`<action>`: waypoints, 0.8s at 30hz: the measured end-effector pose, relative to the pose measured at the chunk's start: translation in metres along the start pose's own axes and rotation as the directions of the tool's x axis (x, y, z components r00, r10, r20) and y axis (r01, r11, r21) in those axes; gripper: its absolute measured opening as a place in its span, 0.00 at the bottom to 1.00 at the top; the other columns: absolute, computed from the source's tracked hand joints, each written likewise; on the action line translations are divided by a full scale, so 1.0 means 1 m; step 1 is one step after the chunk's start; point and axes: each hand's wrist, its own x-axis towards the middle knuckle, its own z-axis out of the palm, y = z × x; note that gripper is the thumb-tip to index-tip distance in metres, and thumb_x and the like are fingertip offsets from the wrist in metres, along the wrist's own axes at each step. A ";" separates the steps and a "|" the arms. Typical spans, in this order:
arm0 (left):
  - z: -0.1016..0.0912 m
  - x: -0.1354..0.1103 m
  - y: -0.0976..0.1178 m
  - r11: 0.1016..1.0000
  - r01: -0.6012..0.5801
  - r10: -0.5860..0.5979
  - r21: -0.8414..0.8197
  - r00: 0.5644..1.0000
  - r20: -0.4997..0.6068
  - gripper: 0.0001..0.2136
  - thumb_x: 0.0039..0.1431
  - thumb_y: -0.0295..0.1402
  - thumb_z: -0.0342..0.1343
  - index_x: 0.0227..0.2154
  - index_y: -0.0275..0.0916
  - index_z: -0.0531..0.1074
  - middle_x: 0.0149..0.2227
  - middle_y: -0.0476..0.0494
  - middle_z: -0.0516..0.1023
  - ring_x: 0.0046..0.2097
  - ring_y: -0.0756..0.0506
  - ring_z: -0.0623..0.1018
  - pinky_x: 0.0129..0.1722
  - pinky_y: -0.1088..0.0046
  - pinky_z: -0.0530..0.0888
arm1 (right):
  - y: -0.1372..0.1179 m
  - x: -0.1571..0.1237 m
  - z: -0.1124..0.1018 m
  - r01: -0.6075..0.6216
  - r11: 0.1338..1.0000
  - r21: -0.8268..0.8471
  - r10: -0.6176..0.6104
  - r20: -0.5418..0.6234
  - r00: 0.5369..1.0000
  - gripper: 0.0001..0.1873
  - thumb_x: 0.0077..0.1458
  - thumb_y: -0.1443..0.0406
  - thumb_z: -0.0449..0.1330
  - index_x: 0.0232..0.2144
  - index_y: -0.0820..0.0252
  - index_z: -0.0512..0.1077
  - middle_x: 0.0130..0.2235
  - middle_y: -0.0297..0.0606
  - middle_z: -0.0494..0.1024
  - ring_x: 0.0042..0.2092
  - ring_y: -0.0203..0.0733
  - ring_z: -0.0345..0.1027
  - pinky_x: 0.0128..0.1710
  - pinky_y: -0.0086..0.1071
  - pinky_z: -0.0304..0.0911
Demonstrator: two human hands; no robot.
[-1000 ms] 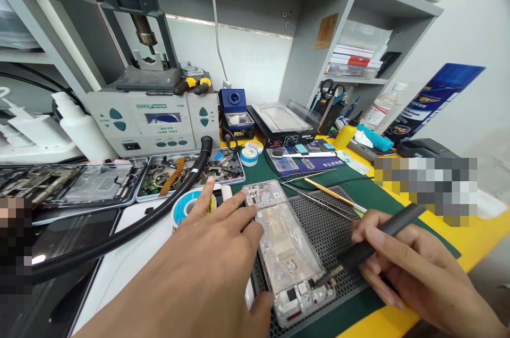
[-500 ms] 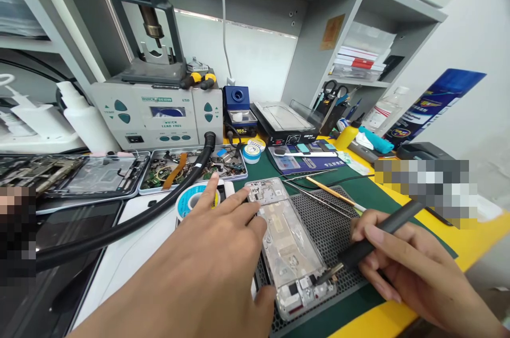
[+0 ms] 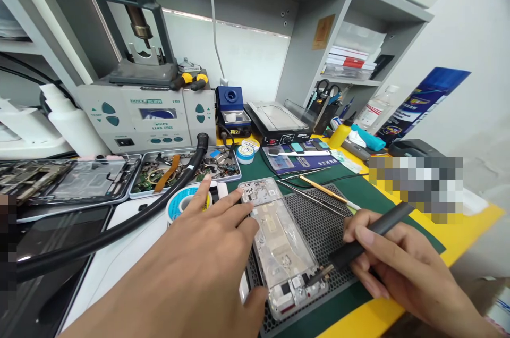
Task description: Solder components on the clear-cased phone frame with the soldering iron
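A phone frame (image 3: 285, 245), stripped to its bare midframe, lies on a black perforated mat (image 3: 319, 221). My left hand (image 3: 217, 245) reaches across its left side, fingers spread, with fingertips at the frame's upper left edge and the thumb by its lower left edge. In my right hand (image 3: 390, 263) is a soldering iron (image 3: 354, 247), its black handle pinched between thumb and fingers. The dark tip is at small parts on the frame's bottom end; whether it touches them I cannot tell. Behind my left fingers sits a solder wick spool (image 3: 177, 202), partly covered.
A black hose (image 3: 131, 234) crosses the left side over a white panel. Tweezers (image 3: 311, 197) and an orange stick (image 3: 324, 189) lie beyond the frame. Farther back stand a parts tray (image 3: 185, 168), a hot air station (image 3: 147, 117), a soldering station (image 3: 233, 115) and a heating plate (image 3: 279, 123).
The view has shifted slightly, so everything sits a little farther left. Both hands keep nearly the same pose, and the iron's tip stays at the frame's bottom end.
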 end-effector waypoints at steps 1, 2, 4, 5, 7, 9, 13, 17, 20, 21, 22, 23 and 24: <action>-0.001 0.000 0.000 1.000 -0.009 0.009 -0.002 1.000 -0.016 0.26 0.49 0.39 0.66 0.53 0.37 0.83 0.60 0.33 0.81 0.63 0.24 0.79 0.67 0.32 0.69 | 0.000 0.000 0.000 -0.002 1.000 -0.008 0.001 -0.002 1.000 0.22 0.60 0.47 0.72 0.32 0.59 0.79 0.20 0.30 0.70 0.19 0.33 0.62 0.19 0.26 0.52; -0.001 0.001 0.000 1.000 -0.021 0.021 -0.008 0.999 -0.025 0.25 0.49 0.38 0.67 0.52 0.39 0.84 0.59 0.34 0.82 0.62 0.24 0.79 0.67 0.33 0.71 | 0.000 0.000 0.000 -0.004 1.000 -0.015 0.004 -0.008 1.000 0.22 0.60 0.47 0.72 0.32 0.60 0.79 0.20 0.30 0.70 0.19 0.33 0.61 0.20 0.26 0.53; -0.003 0.004 0.000 0.999 -0.028 0.027 -0.025 0.999 -0.034 0.24 0.48 0.37 0.68 0.51 0.42 0.84 0.57 0.37 0.83 0.60 0.26 0.81 0.64 0.35 0.75 | -0.001 -0.001 0.001 -0.014 1.000 -0.022 0.013 -0.023 1.000 0.23 0.59 0.47 0.73 0.32 0.60 0.79 0.20 0.30 0.70 0.19 0.33 0.61 0.20 0.26 0.53; -0.003 0.004 0.001 0.999 -0.027 0.025 -0.031 0.999 -0.036 0.23 0.48 0.36 0.68 0.51 0.44 0.83 0.57 0.38 0.84 0.59 0.26 0.82 0.63 0.37 0.77 | -0.002 -0.001 0.001 -0.018 1.000 -0.023 0.018 -0.021 1.000 0.23 0.59 0.46 0.73 0.32 0.60 0.79 0.20 0.30 0.70 0.19 0.33 0.61 0.20 0.27 0.53; -0.003 0.005 0.003 0.999 -0.025 0.024 -0.027 0.999 -0.032 0.23 0.48 0.36 0.68 0.50 0.44 0.83 0.57 0.37 0.84 0.59 0.26 0.82 0.63 0.37 0.77 | -0.002 -0.002 0.002 -0.024 0.999 -0.031 0.023 -0.024 0.999 0.23 0.59 0.46 0.73 0.32 0.60 0.79 0.20 0.31 0.70 0.19 0.33 0.61 0.20 0.27 0.52; -0.003 0.005 0.004 1.000 -0.020 0.020 -0.012 0.999 -0.032 0.23 0.48 0.36 0.68 0.50 0.42 0.83 0.57 0.36 0.84 0.59 0.25 0.81 0.66 0.34 0.72 | -0.003 -0.002 0.002 -0.024 0.999 -0.045 0.022 -0.029 0.999 0.23 0.59 0.46 0.72 0.33 0.60 0.79 0.20 0.31 0.70 0.19 0.33 0.61 0.20 0.27 0.52; -0.004 0.004 0.005 1.000 -0.009 0.009 -0.025 1.000 -0.022 0.22 0.49 0.38 0.69 0.50 0.44 0.83 0.57 0.37 0.84 0.60 0.27 0.81 0.69 0.37 0.69 | -0.003 -0.001 0.001 -0.030 0.998 -0.058 0.030 -0.010 1.000 0.23 0.59 0.46 0.72 0.33 0.60 0.78 0.21 0.32 0.72 0.19 0.34 0.60 0.20 0.27 0.53; -0.004 0.004 0.007 0.999 0.004 -0.004 -0.032 1.000 -0.009 0.21 0.49 0.38 0.68 0.49 0.43 0.84 0.56 0.36 0.84 0.59 0.26 0.81 0.69 0.36 0.69 | -0.002 0.003 -0.003 -0.034 0.998 -0.048 0.035 0.027 0.999 0.21 0.62 0.47 0.71 0.34 0.60 0.78 0.19 0.32 0.72 0.19 0.33 0.61 0.19 0.26 0.52; -0.003 0.005 0.007 1.000 0.000 0.000 -0.021 1.000 -0.004 0.23 0.48 0.37 0.68 0.50 0.39 0.84 0.57 0.34 0.83 0.60 0.24 0.80 0.70 0.33 0.66 | 0.000 0.005 -0.005 -0.011 0.999 -0.050 0.015 0.069 0.997 0.21 0.64 0.48 0.69 0.35 0.60 0.78 0.18 0.32 0.73 0.18 0.33 0.61 0.19 0.26 0.50; -0.002 0.005 0.007 1.000 -0.004 0.004 -0.027 1.000 0.000 0.23 0.48 0.37 0.68 0.49 0.40 0.84 0.57 0.34 0.84 0.60 0.25 0.81 0.69 0.34 0.67 | 0.000 0.006 -0.006 -0.009 0.998 -0.056 0.013 0.080 0.997 0.21 0.64 0.48 0.69 0.35 0.60 0.77 0.18 0.32 0.73 0.18 0.33 0.61 0.19 0.26 0.49; -0.002 0.006 0.007 0.999 -0.004 0.004 -0.032 1.000 0.006 0.22 0.48 0.36 0.68 0.48 0.41 0.84 0.57 0.35 0.84 0.59 0.26 0.81 0.68 0.35 0.70 | 0.000 0.006 -0.006 -0.011 0.998 -0.064 0.016 0.084 0.996 0.21 0.64 0.48 0.69 0.36 0.60 0.77 0.18 0.33 0.73 0.18 0.33 0.61 0.19 0.26 0.49; -0.003 0.006 0.007 0.999 -0.002 0.002 -0.037 1.000 0.012 0.21 0.48 0.36 0.68 0.47 0.42 0.85 0.56 0.36 0.84 0.58 0.26 0.82 0.66 0.36 0.72 | 0.000 0.006 -0.005 -0.016 0.997 -0.071 0.022 0.080 0.997 0.21 0.64 0.47 0.69 0.36 0.60 0.77 0.18 0.33 0.73 0.18 0.33 0.61 0.19 0.25 0.48; -0.003 0.005 0.007 0.999 0.001 0.000 -0.041 1.000 0.022 0.20 0.48 0.36 0.68 0.46 0.43 0.85 0.55 0.36 0.85 0.56 0.27 0.83 0.65 0.38 0.74 | -0.001 0.006 -0.005 -0.020 0.997 -0.074 0.026 0.073 0.997 0.22 0.64 0.47 0.69 0.36 0.60 0.77 0.19 0.32 0.73 0.18 0.33 0.62 0.20 0.25 0.48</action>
